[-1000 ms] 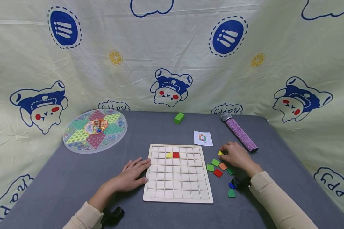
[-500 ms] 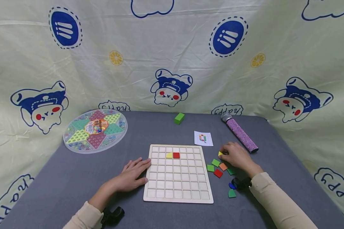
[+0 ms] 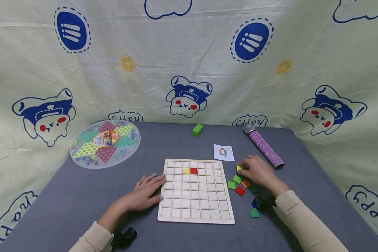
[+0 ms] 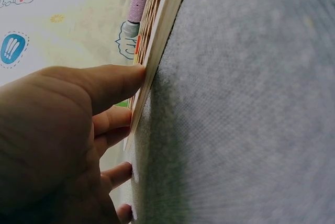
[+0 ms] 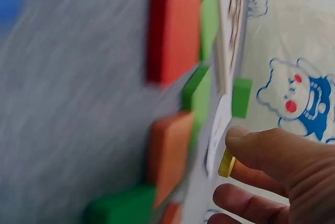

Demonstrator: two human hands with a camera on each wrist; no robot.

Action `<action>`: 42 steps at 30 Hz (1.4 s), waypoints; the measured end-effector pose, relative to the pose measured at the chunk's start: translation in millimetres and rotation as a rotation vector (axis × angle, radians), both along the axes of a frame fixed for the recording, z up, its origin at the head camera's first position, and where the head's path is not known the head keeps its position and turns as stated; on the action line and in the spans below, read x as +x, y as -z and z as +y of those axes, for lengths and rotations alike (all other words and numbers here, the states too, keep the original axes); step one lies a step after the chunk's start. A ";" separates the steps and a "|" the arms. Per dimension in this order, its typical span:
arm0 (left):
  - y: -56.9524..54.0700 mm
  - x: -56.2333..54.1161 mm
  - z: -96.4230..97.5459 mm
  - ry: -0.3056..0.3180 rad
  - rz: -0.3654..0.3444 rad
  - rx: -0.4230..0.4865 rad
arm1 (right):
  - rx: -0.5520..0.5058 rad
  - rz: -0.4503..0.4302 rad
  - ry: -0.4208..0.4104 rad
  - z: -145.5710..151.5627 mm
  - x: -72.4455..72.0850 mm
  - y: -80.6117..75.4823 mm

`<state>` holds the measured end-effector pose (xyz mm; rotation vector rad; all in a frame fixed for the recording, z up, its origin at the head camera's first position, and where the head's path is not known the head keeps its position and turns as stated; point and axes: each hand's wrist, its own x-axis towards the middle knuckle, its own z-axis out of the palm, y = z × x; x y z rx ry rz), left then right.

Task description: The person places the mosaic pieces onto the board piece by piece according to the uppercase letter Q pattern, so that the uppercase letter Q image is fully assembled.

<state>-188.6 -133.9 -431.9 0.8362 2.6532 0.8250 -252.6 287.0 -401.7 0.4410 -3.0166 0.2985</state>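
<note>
A pale wooden grid board (image 3: 195,195) lies in the middle of the table, with a yellow tile (image 3: 186,170) and a red tile (image 3: 193,170) side by side in its second row. My left hand (image 3: 144,194) touches the board's left edge, thumb and fingers extended. To the right of the board, my right hand (image 3: 257,170) pinches another yellow tile (image 5: 227,163) between thumb and finger, off the table in the right wrist view. Loose tiles lie below that hand: a red one (image 3: 239,190), an orange one (image 3: 245,183) and several green ones (image 3: 231,185).
A printed pattern card (image 3: 223,153) lies behind the board. Beyond the right hand is a purple glittery microphone (image 3: 266,148). A green block (image 3: 197,130) sits at the back, and a round Chinese checkers set (image 3: 105,144) at the back left.
My right hand has shifted slightly left with the yellow tile between its fingers. The left hand and the board have stayed in place.
</note>
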 end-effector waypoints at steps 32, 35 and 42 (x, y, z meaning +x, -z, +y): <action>-0.4 1.1 0.6 -0.009 0.004 -0.003 | -0.021 0.019 -0.221 -104.0 1.2 -1.5; -0.3 1.1 0.5 -0.012 0.005 -0.002 | -0.026 0.025 -0.243 -109.8 -2.3 -0.6; 0.0 1.4 0.3 -0.005 0.013 0.004 | -0.019 0.017 -0.254 -118.6 -8.4 3.1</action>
